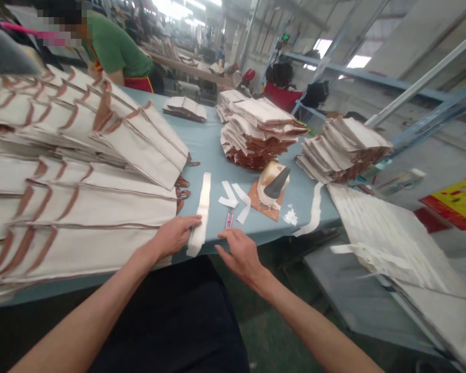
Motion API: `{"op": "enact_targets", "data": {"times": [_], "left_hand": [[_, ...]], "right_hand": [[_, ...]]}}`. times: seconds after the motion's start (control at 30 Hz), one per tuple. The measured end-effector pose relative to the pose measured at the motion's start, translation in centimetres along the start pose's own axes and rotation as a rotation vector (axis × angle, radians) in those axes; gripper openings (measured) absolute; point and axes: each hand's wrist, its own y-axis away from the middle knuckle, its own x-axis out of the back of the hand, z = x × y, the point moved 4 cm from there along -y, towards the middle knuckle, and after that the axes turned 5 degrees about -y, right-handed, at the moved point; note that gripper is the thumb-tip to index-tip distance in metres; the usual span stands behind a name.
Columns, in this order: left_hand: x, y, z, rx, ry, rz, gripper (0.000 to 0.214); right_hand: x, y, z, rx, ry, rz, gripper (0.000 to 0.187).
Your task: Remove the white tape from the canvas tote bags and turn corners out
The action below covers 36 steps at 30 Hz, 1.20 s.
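My left hand [177, 234] is at the table's near edge, its fingers closed on the side of a small stack of long white strips [203, 207]. The strips lie lengthwise, their near end by the table edge. To their right, my right hand [238, 252] is open, thumb apart from the fingers, with nothing in it. Its fingertips are just short of a pink utility knife [229, 218] lying on the table. Beyond the knife are short cut white strips [228, 194] and a bent white strip [242, 202].
Cream fabric pieces with brown edging [101, 202] cover the left side. More stacks [256, 127] stand at the back. A smeared tub with a dark blade [272, 184] sits on a brown board. White scraps [290, 215] lie beside it. A co-worker in green [116, 44] bends at far left.
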Motion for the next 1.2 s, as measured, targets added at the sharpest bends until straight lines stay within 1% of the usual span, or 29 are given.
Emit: {"op": "enact_targets", "data": {"times": [0.1, 0.2, 0.3, 0.4, 0.5, 0.57, 0.6, 0.67, 0.8, 0.9, 1.07, 1.2], "left_hand": [[0.0, -0.3, -0.7, -0.027, 0.06, -0.045, 0.03], [0.2, -0.2, -0.7, -0.047, 0.09, -0.063, 0.032], [0.4, -0.1, -0.4, -0.056, 0.101, -0.072, 0.032], [0.6, -0.1, -0.3, -0.058, 0.107, -0.08, 0.032], [0.6, -0.2, -0.3, -0.062, 0.113, -0.083, 0.033], [0.5, -0.1, -0.3, -0.065, 0.115, -0.079, 0.033], [0.5, 0.0, -0.3, -0.065, 0.115, -0.074, 0.033], [0.4, 0.1, -0.3, -0.063, 0.113, -0.065, 0.033], [0.3, 0.5, 0.0, -0.057, 0.101, -0.056, 0.034], [0.5, 0.7, 0.3, -0.046, 0.081, -0.062, 0.033], [0.7, 0.8, 0.9, -0.014, 0.03, -0.08, 0.025], [0.7, 0.9, 1.3, 0.017, 0.0, -0.06, 0.018]], "right_hand": [[-3.8, 2.3, -0.9, 0.09, 0.08, -0.017, 0.03], [-6.5, 2.7, -0.5, 0.099, 0.156, 0.056, 0.039], [-8.1, 2.3, -0.5, 0.087, 0.195, 0.129, 0.041], [-8.8, 1.9, -1.1, 0.09, 0.18, 0.139, 0.038], [-8.6, 1.7, -1.9, 0.088, 0.118, 0.106, 0.024], [-8.1, 1.6, -2.2, 0.072, 0.061, 0.082, 0.013], [-7.7, 1.6, -2.4, 0.058, 0.029, 0.072, 0.011], [-6.9, 1.4, -2.5, 0.014, -0.041, 0.057, 0.015], [-5.1, 0.7, -2.4, -0.14, -0.176, 0.058, 0.038], [-4.0, 0.0, -2.1, -0.233, -0.271, 0.053, 0.047], [-3.0, -1.2, -1.7, -0.324, -0.365, 0.068, 0.045], [-2.6, -1.8, -1.7, -0.383, -0.413, 0.105, 0.039]]}}
